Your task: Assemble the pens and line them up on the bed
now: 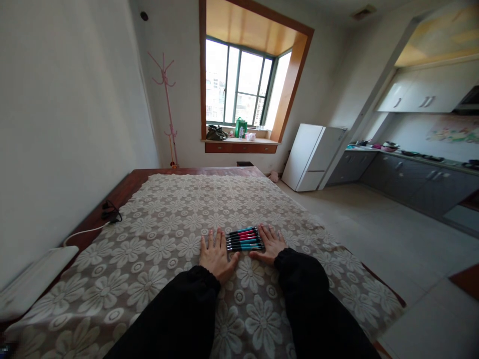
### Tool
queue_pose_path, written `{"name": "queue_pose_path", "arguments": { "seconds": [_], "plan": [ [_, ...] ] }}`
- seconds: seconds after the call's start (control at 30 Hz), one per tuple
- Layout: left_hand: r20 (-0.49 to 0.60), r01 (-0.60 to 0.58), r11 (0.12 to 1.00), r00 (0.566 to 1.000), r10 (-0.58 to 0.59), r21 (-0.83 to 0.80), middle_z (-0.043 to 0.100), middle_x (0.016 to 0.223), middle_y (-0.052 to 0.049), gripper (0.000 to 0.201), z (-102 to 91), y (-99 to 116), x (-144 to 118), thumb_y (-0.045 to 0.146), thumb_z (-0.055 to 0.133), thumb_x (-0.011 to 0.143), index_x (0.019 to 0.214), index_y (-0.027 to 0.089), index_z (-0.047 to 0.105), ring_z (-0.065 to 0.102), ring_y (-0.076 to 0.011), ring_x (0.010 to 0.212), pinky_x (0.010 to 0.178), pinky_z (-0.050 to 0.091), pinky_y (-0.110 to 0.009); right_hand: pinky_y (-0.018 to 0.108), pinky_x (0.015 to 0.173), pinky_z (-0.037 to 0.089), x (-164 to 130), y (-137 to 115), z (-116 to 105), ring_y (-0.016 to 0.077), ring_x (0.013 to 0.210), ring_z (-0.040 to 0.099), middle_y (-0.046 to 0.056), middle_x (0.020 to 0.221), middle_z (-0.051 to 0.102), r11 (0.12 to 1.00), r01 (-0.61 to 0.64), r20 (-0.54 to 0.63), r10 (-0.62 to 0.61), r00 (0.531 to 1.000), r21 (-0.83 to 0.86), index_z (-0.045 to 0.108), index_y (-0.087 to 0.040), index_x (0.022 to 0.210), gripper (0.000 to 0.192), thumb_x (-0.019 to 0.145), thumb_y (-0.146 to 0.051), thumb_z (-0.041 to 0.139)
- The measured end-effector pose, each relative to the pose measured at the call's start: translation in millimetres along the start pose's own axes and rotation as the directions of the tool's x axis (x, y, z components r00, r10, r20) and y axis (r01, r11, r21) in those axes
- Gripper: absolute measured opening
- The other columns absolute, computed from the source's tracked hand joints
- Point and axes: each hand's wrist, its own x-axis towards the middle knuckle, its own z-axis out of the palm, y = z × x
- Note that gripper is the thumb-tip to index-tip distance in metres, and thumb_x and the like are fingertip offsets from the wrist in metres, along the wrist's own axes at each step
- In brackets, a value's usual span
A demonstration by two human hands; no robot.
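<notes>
Several pens (244, 239) lie side by side in a row on the flowered tablecloth (194, 199), some blue-green and some red, with dark grips toward the left. Flat on the cloth at the row's left end is my left hand (217, 255), fingers stretched forward and thumb out to the right. At the other end my right hand (270, 244) rests with its fingers spread, close against or touching the pens' ends. Neither hand is wrapped around anything. Black sleeves cover both wrists.
A dark cable (111, 212) lies at the table's left edge, near a white flat object (41, 281) with a white cord. Beyond the table stand a pink coat rack (168, 109) and a white fridge (312, 154). Kitchen cabinets (407, 179) line the right.
</notes>
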Motion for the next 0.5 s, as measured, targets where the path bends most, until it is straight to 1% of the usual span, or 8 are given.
{"name": "queue_pose_path", "arguments": {
  "seconds": [0.23,0.4,0.5],
  "plan": [
    [0.0,0.021,1.0,1.0,-0.021,0.007,0.02,0.164,-0.015,0.087,-2.8,4.3,-1.7,0.067,0.025,0.092,0.154,0.007,0.031,0.017,-0.0397,0.15,0.119,0.009,-0.062,0.058,0.12,-0.003,6.1,1.3,3.4,0.0333,0.152,-0.005,0.002,0.166,-0.001,1.0,0.006,-0.041,-0.007,0.999,-0.024,-0.001,-0.017,0.16,0.11,0.08,-0.085,0.033],
    [0.015,0.034,0.999,0.999,-0.034,0.003,0.019,0.164,-0.014,0.087,-3.2,5.3,-2.7,0.068,0.024,0.091,0.155,0.008,0.029,0.018,-0.0405,0.15,0.119,0.008,-0.063,0.058,0.119,-0.004,4.3,-1.0,1.0,0.0339,0.152,-0.005,0.002,0.166,0.0,1.0,0.008,-0.035,-0.009,0.999,-0.03,0.001,-0.019,0.16,0.107,0.082,-0.084,0.032],
    [0.027,0.041,0.999,0.999,-0.04,-0.002,0.018,0.164,-0.014,0.088,-2.9,5.2,-2.3,0.069,0.024,0.091,0.155,0.008,0.029,0.016,-0.0405,0.151,0.119,0.007,-0.063,0.057,0.119,-0.005,2.6,-2.2,0.8,0.0344,0.152,-0.005,0.003,0.166,-0.001,1.0,0.011,-0.03,-0.012,0.999,-0.028,0.004,-0.018,0.16,0.108,0.08,-0.086,0.032]
  ]
}}
